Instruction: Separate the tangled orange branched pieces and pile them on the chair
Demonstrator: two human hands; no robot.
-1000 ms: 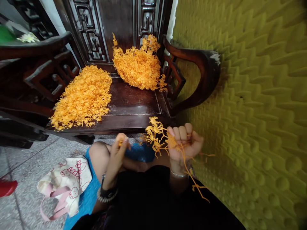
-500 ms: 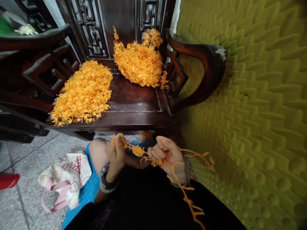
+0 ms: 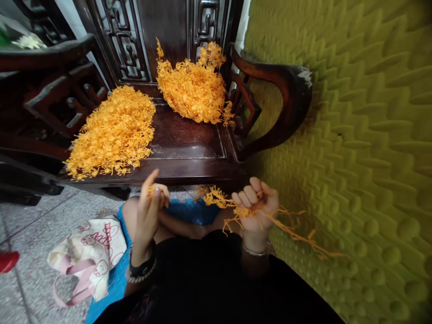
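Dark carved wooden chair [image 3: 189, 148] fills the upper centre of the frame, its seat front edge running just above your hands. Yellow-green padded wall [image 3: 354, 157] takes the whole right side, close against the chair's curved right armrest [image 3: 280, 103]. Grey tiled floor [image 3: 30, 225] at lower left.

Two orange heaps on the seat: a flat one [image 3: 113, 132] at left, spilling to the seat's front and left edges, and a taller one [image 3: 194, 90] against the backrest at upper centre. Bare seat strip between them.

Your right hand [image 3: 258, 209], centre frame, is fisted around a tangled orange strand bunch [image 3: 236, 207]; loose strands trail right and down toward the wall. Your left hand [image 3: 150, 211] is upright, thumb and fingers pinching a small orange piece [image 3: 151, 191], index finger raised. Hands are apart, with open room between them.

Printed cloth bag [image 3: 89, 252] lies on the floor lower left, beside your knee. Red item [image 3: 8, 261] at the far left edge.
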